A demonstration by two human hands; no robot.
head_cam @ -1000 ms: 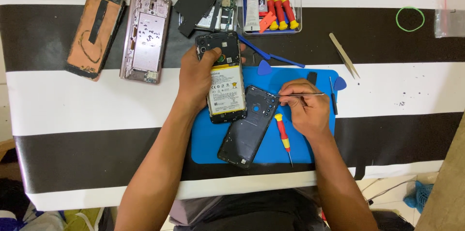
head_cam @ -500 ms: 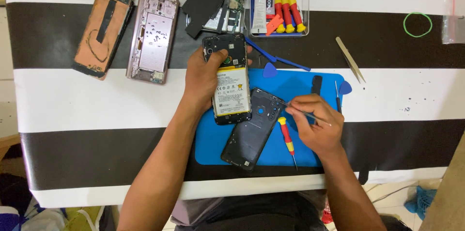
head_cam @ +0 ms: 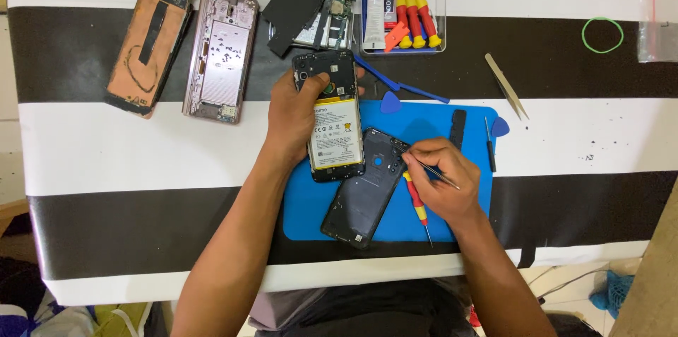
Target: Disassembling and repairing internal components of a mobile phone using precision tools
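Observation:
My left hand (head_cam: 295, 114) grips the left side of an opened phone (head_cam: 332, 114) with its battery showing, lying on the blue mat (head_cam: 424, 132). My right hand (head_cam: 441, 185) pinches metal tweezers (head_cam: 432, 171), their tips at the edge of the dark back cover (head_cam: 364, 192) that lies tilted on the mat beside the phone. A red and yellow screwdriver (head_cam: 418, 206) lies under my right hand.
Two stripped phone frames (head_cam: 148, 44) (head_cam: 220, 54) lie at the back left. A circuit board with black shield (head_cam: 311, 1) and a clear tray of screwdrivers and glue (head_cam: 402, 5) sit behind. Blue pry tools (head_cam: 399, 83), spare tweezers (head_cam: 506, 86), a green rubber band (head_cam: 602, 34).
My right hand has swung the tweezers from pointing right to pointing left, and their tips now touch the back cover. My left hand stays on the phone.

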